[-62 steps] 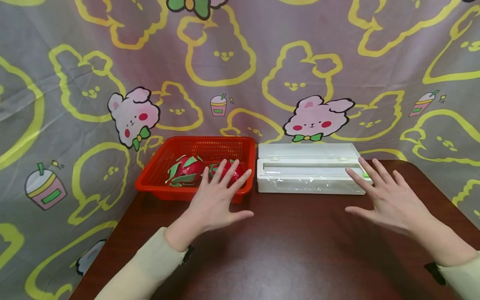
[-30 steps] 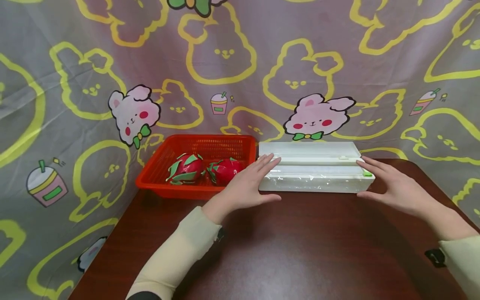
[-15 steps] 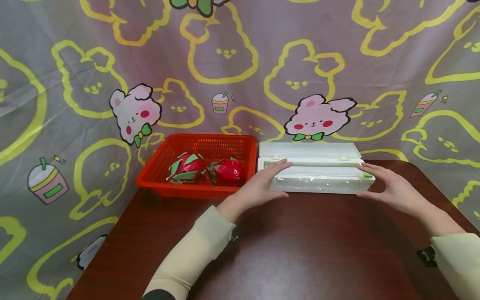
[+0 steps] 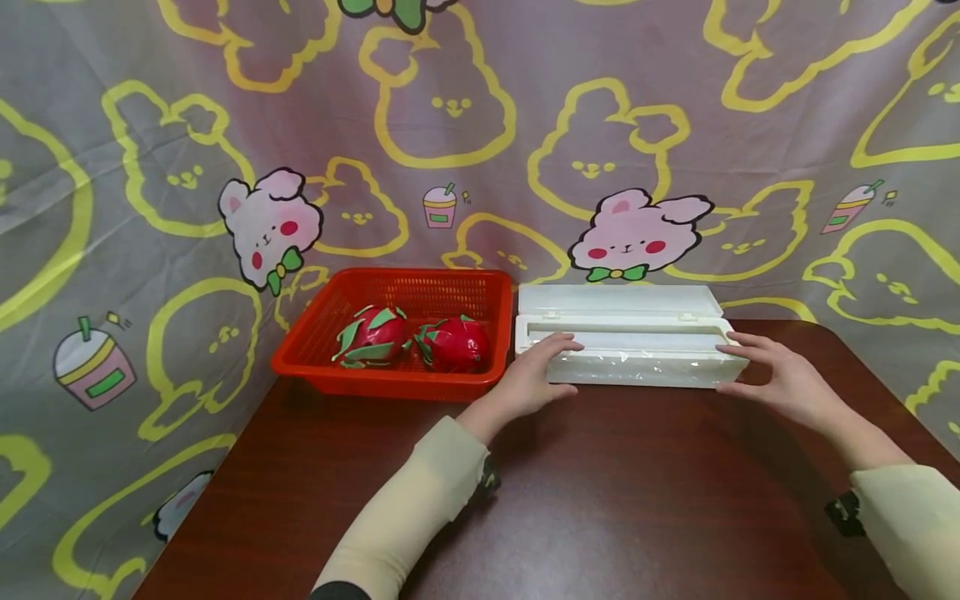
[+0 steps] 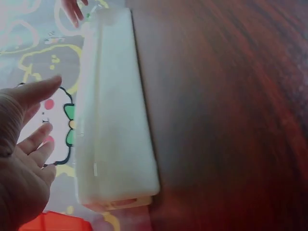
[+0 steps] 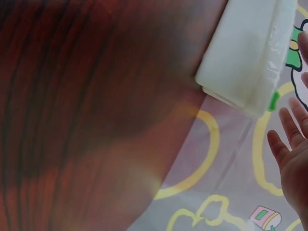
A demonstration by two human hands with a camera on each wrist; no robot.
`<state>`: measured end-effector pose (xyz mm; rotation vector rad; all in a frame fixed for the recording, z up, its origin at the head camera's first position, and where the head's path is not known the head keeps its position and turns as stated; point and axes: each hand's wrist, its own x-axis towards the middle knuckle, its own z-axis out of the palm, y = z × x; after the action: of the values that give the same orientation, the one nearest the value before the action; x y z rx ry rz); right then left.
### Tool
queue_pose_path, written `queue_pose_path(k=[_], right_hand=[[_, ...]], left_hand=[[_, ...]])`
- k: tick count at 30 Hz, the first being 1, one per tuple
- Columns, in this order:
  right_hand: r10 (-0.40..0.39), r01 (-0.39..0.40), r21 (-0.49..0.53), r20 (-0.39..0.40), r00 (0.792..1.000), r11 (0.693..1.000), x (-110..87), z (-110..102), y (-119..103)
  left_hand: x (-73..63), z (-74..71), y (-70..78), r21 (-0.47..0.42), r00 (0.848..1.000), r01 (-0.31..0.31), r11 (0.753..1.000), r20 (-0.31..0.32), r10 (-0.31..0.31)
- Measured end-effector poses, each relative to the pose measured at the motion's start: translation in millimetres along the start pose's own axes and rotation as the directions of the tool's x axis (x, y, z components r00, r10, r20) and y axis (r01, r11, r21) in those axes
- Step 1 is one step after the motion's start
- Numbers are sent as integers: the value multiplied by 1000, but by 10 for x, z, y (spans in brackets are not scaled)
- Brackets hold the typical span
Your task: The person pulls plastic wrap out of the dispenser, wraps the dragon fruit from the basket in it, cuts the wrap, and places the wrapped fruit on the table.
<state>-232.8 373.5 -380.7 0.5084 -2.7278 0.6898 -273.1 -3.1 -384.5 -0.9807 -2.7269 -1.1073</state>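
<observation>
One white box (image 4: pixel 637 370) lies near left grip (image 4: pixel 529 380) and right grip (image 4: pixel 789 383), both spread, holding nothing.

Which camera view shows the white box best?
The head view: it shows the white box almost whole, lid raised, though left hand and right hand hide parts. The left wrist view shows mainly one long side, unsharp; the right wrist view, only one end.

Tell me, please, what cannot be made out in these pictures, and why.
- Head view: the red basket's floor directly under the left dragon fruit and right dragon fruit, hidden by the fruits.
- Head view: the white box's front left end, partly behind the left hand.
- Left wrist view: most of the basket, cut off by the lower edge.
- Right wrist view: part of the right hand, cut off by the right edge.
</observation>
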Motion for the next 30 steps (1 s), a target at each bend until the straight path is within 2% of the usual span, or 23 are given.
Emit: queue_pose_path(k=[6, 9, 14, 17, 24, 30], right_hand=[[-22, 21, -13, -45, 999, 1000, -27, 84, 83], [-24, 24, -12, -54, 998, 1000, -35, 113, 113], [-12, 10, -27, -51, 999, 1000, -20, 142, 156], [-12, 10, -27, -57, 998, 1000, 8, 159, 177], [-56, 56, 0, -94, 994, 998, 57, 205, 206], [-69, 67, -20, -134, 989, 998, 55, 205, 190]], left_hand=[[57, 52, -79, -42, 997, 28, 999, -72, -31], [57, 76, -123, -29, 997, 34, 999, -67, -36], [62, 104, -176, 15, 998, 8, 1000, -56, -7], [80, 109, -186, 40, 999, 24, 999, -44, -23], [153, 97, -203, 140, 999, 21, 990, -30, -17], [172, 107, -231, 142, 999, 42, 989, -35, -37]])
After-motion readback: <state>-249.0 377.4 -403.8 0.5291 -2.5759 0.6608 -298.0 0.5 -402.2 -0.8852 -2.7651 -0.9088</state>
